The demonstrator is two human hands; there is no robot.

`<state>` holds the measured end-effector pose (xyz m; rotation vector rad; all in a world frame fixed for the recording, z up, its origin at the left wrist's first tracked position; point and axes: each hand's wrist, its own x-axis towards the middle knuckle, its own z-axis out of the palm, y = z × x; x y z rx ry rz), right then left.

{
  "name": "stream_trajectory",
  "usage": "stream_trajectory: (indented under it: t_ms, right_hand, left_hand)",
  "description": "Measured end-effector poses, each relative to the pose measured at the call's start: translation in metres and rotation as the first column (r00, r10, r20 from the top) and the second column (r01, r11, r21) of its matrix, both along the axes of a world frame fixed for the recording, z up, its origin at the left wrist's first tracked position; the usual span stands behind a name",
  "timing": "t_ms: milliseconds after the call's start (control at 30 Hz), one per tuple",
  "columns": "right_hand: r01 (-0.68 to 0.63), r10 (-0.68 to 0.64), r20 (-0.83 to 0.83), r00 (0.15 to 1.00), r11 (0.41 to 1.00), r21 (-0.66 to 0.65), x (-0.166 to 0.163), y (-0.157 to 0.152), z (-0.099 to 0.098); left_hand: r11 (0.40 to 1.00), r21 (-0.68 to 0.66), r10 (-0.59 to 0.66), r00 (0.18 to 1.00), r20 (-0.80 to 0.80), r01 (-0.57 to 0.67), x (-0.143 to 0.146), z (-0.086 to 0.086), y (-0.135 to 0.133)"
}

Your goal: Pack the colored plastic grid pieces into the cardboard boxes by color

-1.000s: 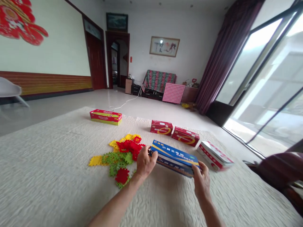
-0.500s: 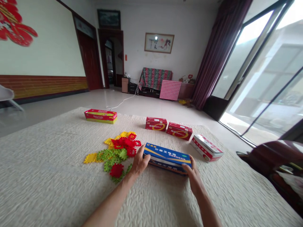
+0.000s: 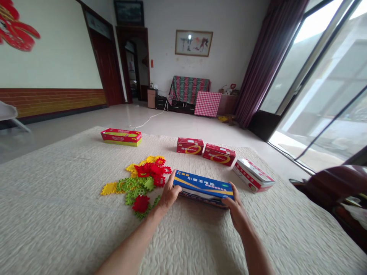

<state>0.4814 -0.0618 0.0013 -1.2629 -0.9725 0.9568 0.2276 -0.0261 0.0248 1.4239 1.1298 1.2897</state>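
Between my two hands is a long blue battery box (image 3: 203,184) with white and yellow print, its top face tipped toward me. My left hand (image 3: 169,193) grips its left end, thumb on the near edge. At the opposite end my right hand (image 3: 234,200) is closed round the corner, thumb along the near edge. Whether the box touches the cover beneath is hard to tell. Just left of my left hand lies a loose pile of toothed plastic pieces: red pieces (image 3: 153,170), green pieces (image 3: 134,186) and yellow pieces (image 3: 109,188).
Two dark red boxes (image 3: 189,146) (image 3: 219,154) stand beyond the blue one. A white and red box (image 3: 254,175) lies to the right, and a red and yellow-green box (image 3: 121,137) at the far left. All rest on a cream quilted cover (image 3: 71,198). Dark brown furniture (image 3: 329,187) borders the right side.
The blue box has tilted, so more of its top and less of its front side shows. Both hands keep their hold on it. The camera view has shifted slightly.
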Motion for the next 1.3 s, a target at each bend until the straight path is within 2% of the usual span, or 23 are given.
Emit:
stream_trajectory:
  t_ms: [167,400,600,1000,1300]
  right_hand:
    - [-0.008,0.008,0.020,1.000,1.000,-0.016,0.001,-0.001,0.004]
    - [-0.043,0.045,0.083,0.996,0.999,-0.022,0.003,-0.007,0.016]
    - [-0.086,0.088,0.041,0.995,0.995,-0.041,0.005,-0.010,0.023]
    - [-0.097,0.104,0.072,0.992,0.991,-0.095,0.012,-0.008,0.020]
    - [-0.009,0.013,0.089,0.996,0.999,-0.050,0.009,-0.002,0.013]
  left_hand:
    - [0.999,0.009,0.033,0.999,-0.005,-0.033,0.001,-0.001,0.001]
    - [0.998,0.052,-0.018,0.999,-0.030,0.020,-0.003,-0.004,0.003]
    - [0.997,0.054,-0.053,0.998,-0.021,0.054,-0.010,-0.011,0.010]
    - [0.987,0.132,-0.092,0.996,-0.016,0.093,-0.017,-0.018,0.013]
    - [0.991,0.122,-0.055,0.998,-0.006,0.055,-0.014,-0.019,0.015]
